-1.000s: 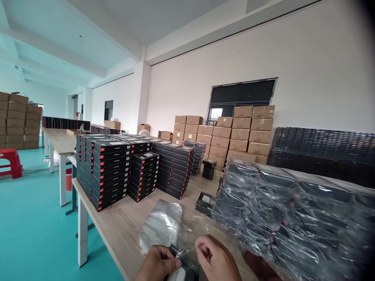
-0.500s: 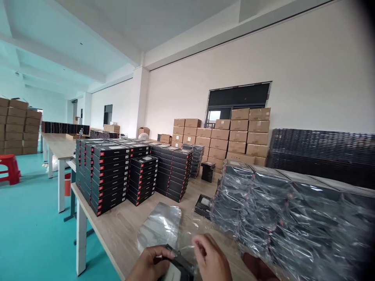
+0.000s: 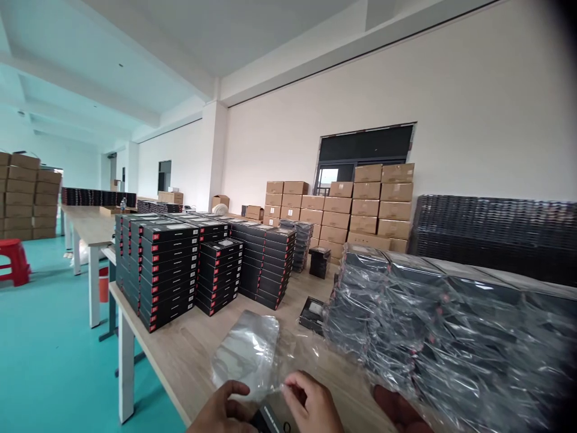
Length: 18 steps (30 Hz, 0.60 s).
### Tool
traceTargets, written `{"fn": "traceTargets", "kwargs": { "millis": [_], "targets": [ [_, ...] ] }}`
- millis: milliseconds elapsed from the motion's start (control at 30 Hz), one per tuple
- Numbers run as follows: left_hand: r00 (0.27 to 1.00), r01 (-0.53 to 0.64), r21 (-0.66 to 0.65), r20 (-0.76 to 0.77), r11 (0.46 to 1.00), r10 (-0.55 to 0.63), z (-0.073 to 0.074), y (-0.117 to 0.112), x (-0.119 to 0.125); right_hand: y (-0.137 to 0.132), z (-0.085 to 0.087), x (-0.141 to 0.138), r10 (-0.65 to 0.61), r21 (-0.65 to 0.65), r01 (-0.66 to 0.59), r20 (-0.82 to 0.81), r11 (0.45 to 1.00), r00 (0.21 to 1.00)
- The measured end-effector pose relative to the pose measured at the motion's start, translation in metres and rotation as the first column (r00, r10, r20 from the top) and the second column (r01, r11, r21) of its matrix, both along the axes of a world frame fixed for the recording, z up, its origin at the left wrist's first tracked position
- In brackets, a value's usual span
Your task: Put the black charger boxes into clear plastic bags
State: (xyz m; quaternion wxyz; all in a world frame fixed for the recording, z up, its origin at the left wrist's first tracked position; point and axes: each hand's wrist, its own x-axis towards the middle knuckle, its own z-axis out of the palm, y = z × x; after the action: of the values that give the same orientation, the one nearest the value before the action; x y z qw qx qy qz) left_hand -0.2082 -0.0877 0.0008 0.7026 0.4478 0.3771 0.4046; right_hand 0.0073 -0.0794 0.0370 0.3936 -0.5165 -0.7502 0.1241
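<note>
My left hand (image 3: 220, 412) and my right hand (image 3: 311, 406) meet at the bottom edge of the view over a wooden table (image 3: 189, 355). Between them is a small black box (image 3: 270, 418), mostly cut off by the frame. My left hand's fingers curl around its left side. My right hand pinches the edge of a clear plastic bag (image 3: 247, 352) that lies just beyond the box. Both hands are closed.
Stacks of black boxes with red labels (image 3: 171, 270) stand at the table's far left. A large pile of bagged boxes (image 3: 442, 325) fills the right. A loose black box (image 3: 313, 313) lies between. Brown cartons (image 3: 360, 207) line the wall; a red stool (image 3: 15, 261) stands on the teal floor.
The black box has sunk lower, nearly out of view. My right hand has shifted left toward the bag's edge, and both hands sit lower in the picture.
</note>
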Motion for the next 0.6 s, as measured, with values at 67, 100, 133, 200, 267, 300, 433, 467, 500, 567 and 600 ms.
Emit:
{"fn": "traceTargets", "kwargs": {
  "millis": [67,100,133,200,267,300,433,467,500,567,600],
  "targets": [
    [0.996,-0.046,0.038,-0.070,0.998,0.048,0.000,0.001,0.003,-0.001,-0.001,-0.001,0.008,-0.005,-0.008,0.018,1.000,1.000],
    [0.992,-0.056,0.062,-0.113,0.996,0.063,0.000,0.002,0.004,-0.001,-0.002,-0.001,-0.010,0.001,0.009,0.039,1.000,0.999],
    [0.984,-0.062,0.091,-0.161,0.994,0.076,-0.001,0.003,0.005,-0.002,-0.002,-0.001,-0.037,0.012,0.037,0.064,0.999,0.997],
    [0.959,-0.082,0.154,-0.255,0.985,0.120,-0.002,0.005,0.007,-0.004,-0.002,-0.003,-0.093,0.034,0.090,0.123,0.995,0.988],
    [0.936,-0.113,0.226,-0.302,0.968,0.180,-0.004,0.006,0.009,-0.006,-0.002,-0.005,-0.122,0.057,0.113,0.186,0.992,0.975],
    [0.933,-0.125,0.250,-0.299,0.960,0.200,-0.004,0.006,0.009,-0.007,-0.002,-0.006,-0.124,0.071,0.111,0.218,0.991,0.968],
    [0.951,-0.084,0.281,-0.264,0.956,0.161,-0.003,0.004,0.010,-0.011,0.001,-0.009,-0.121,0.153,0.072,0.345,0.986,0.931],
    [0.951,-0.071,0.278,-0.270,0.958,0.149,-0.002,0.004,0.010,-0.011,0.002,-0.009,-0.129,0.180,0.065,0.371,0.981,0.920],
    [0.947,-0.064,0.270,-0.288,0.961,0.144,0.000,0.003,0.011,-0.011,0.003,-0.010,-0.137,0.209,0.058,0.390,0.976,0.911],
    [0.927,-0.071,0.262,-0.339,0.962,0.161,0.005,0.002,0.012,-0.012,0.006,-0.011,-0.142,0.247,0.042,0.401,0.968,0.905],
    [0.915,-0.084,0.279,-0.360,0.957,0.185,0.007,0.002,0.012,-0.012,0.007,-0.011,-0.130,0.253,0.028,0.397,0.967,0.909]
  ]
}}
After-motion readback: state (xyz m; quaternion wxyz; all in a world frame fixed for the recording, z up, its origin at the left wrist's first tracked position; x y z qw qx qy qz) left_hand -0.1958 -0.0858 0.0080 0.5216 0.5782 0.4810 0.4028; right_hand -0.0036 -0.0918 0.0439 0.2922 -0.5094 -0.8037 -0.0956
